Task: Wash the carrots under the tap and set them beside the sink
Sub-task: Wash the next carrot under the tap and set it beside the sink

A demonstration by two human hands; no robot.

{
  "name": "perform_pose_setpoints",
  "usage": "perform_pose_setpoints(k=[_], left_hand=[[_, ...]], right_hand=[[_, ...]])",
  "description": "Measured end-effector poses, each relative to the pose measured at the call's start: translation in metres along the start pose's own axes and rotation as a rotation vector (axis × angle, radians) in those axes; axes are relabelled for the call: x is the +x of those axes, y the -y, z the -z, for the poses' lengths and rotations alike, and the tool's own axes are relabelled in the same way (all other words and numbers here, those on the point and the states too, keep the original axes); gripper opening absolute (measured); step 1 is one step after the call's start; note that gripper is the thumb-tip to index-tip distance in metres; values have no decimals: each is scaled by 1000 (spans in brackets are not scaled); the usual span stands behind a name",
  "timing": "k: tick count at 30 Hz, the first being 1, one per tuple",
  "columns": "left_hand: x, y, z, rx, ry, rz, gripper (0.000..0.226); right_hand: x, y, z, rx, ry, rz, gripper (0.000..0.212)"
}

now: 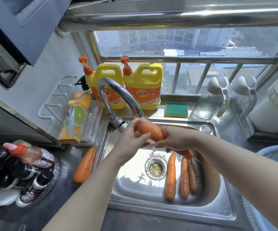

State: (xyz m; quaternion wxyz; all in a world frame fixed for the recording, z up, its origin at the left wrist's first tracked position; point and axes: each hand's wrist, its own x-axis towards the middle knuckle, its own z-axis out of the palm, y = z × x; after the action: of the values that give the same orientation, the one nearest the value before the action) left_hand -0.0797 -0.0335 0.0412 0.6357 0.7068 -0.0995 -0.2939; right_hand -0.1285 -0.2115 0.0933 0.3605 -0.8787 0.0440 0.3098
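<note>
Both my hands hold one large orange carrot point(150, 129) under the running tap point(118, 95), its thick end in the water stream. My left hand point(131, 140) wraps around the thick upper part. My right hand point(173, 139) grips the lower part, and the thin tip pokes out below it. Three more carrots point(170, 177) lie side by side in the steel sink point(151, 209), right of the drain strainer point(155, 168). One carrot point(85, 165) lies on the counter just left of the sink.
Two yellow detergent jugs point(141, 85) stand behind the tap, with a green sponge point(176, 110) to their right. A tray with an orange packet point(77, 117) sits at the left. Sauce bottles point(23, 169) crowd the near left counter. Clear pitchers point(215, 99) stand at the right.
</note>
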Motion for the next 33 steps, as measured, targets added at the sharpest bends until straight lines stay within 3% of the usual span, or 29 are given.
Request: perform_pose_setpoints(k=[3,5,7,10,12,16,18,22,25,27,31,33], left_hand=[[1,3,-7,-58,-109,-11,49],[1,4,-15,-90,-216,-26,32],[3,1,-25,-170,-341,-12,15],[5,-4,-32,-298,-412,45,17],[3,-9,-31,-336,-377,37,18],[-2,-6,-27,-407,-317,35,25],[-5,-9,-28,-400,-287,24,27],[-5,-8,-26,-253,-215,-16,23],[-4,-2,-20,78,-169,5,51],[-3,-2,-19,95,-178,5,47],[0,-7,-16,174,-156,-9,52],[1,-9,-9,213,-111,-2,41]], right_hand=[[2,6,-5,-111,-66,-25,27],[4,5,-17,-279,-186,-59,38],[4,2,-36,-470,-359,-45,33],[3,-3,-52,-598,-530,8,26],[3,-5,-46,-531,-506,15,29],[2,-6,-13,-133,-133,-14,37],[2,-9,-9,-101,-66,19,34],[5,-17,-24,-202,-279,55,35],[5,-14,-28,-331,-366,65,29],[7,-14,-27,-422,-421,64,31],[13,-15,-29,-480,-438,59,33],[16,-18,-26,-461,-422,59,31]])
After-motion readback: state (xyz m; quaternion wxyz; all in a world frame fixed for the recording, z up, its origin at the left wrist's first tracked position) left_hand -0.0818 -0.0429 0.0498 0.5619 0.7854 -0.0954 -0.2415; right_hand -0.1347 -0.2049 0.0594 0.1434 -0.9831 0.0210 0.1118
